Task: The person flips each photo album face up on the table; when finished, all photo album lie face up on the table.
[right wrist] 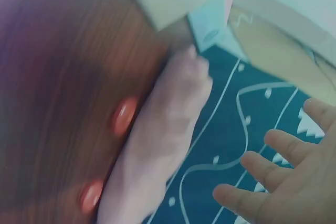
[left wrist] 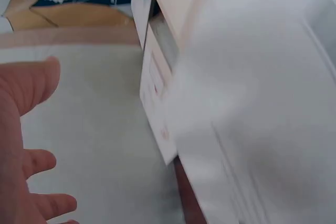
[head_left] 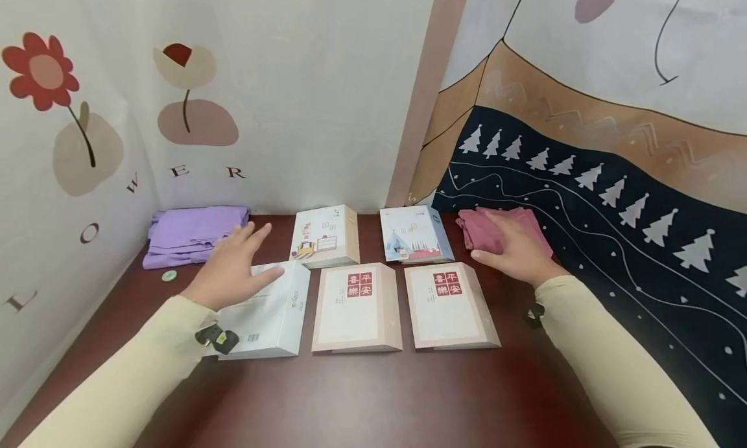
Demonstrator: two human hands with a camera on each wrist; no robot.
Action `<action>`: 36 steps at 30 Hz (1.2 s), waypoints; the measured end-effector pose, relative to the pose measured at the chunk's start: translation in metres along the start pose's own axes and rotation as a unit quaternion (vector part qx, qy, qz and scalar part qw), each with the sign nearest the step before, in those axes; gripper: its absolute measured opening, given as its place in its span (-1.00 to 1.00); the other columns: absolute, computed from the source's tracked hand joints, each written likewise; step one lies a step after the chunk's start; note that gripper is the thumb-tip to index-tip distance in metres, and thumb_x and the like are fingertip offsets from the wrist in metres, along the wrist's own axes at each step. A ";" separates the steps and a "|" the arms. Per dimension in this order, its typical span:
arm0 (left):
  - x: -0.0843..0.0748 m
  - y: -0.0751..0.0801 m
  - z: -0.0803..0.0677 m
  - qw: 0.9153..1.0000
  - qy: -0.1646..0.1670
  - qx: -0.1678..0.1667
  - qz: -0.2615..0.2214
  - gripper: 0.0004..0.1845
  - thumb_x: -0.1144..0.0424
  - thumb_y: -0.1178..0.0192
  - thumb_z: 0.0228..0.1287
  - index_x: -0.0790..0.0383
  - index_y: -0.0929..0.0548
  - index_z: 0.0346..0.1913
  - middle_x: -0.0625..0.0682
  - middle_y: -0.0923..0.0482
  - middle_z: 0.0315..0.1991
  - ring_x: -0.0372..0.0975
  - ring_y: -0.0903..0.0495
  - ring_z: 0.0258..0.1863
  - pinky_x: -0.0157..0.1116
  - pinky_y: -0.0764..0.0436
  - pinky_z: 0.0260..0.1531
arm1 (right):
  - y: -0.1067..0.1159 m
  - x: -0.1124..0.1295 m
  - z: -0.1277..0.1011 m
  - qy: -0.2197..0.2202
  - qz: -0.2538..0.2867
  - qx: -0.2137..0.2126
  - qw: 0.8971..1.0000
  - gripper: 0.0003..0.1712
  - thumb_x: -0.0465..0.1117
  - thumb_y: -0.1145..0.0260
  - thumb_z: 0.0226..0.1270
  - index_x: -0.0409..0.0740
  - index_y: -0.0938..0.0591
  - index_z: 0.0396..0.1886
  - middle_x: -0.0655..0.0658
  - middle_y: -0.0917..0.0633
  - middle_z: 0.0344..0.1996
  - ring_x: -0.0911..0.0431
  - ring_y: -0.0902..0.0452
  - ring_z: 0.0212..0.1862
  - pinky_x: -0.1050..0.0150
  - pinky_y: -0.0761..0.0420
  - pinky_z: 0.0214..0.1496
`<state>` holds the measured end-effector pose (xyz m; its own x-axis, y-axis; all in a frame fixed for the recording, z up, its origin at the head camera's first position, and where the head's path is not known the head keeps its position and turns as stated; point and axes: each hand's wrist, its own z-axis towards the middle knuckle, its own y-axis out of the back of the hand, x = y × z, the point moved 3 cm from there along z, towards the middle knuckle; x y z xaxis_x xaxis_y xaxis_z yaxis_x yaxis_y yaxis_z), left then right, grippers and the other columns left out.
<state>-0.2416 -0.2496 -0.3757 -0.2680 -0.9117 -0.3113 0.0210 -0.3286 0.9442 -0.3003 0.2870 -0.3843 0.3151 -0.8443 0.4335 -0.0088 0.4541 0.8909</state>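
Note:
My left hand (head_left: 236,266), fingers spread, is over the far-left part of a thick white book-like block (head_left: 265,325) with a barcode. A folded purple cloth (head_left: 187,237) lies just beyond its fingers. With loosely extended fingers, my right hand (head_left: 516,250) is over a folded dark pink cloth (head_left: 533,224), hiding part of it. In the right wrist view this cloth (right wrist: 163,124) shows apart from the fingers (right wrist: 262,171). Two glossy red oval pieces (right wrist: 125,116) lie on the table beside it, hidden in the head view. Neither hand holds anything.
Two matching cream blocks with red characters (head_left: 356,308) (head_left: 452,308) stand in the front row. Behind them are a block with a yellow drawing (head_left: 321,237) and one with a blue tent (head_left: 408,234). A small green disc (head_left: 169,275) lies at left. Printed curtains (head_left: 315,111) border the table.

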 end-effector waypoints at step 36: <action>-0.129 -0.118 0.144 0.935 0.007 0.166 -0.312 -0.36 0.33 -0.02 0.59 0.17 -0.21 0.65 0.31 -0.29 0.56 0.11 -0.31 0.55 0.05 -0.31 0.54 | -0.066 0.029 0.090 -0.089 0.098 0.203 0.970 0.08 0.14 -0.39 0.44 -0.12 -0.07 0.73 -0.37 -0.25 0.61 -0.26 -0.18 0.60 -0.22 -0.22 0.63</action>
<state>-0.3481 -0.0575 -0.4317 -0.1154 -0.5717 -0.8123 -0.4353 -0.7060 0.5587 -0.3761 0.2070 -0.4184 0.1005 -0.8055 0.5839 -0.4358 0.4920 0.7537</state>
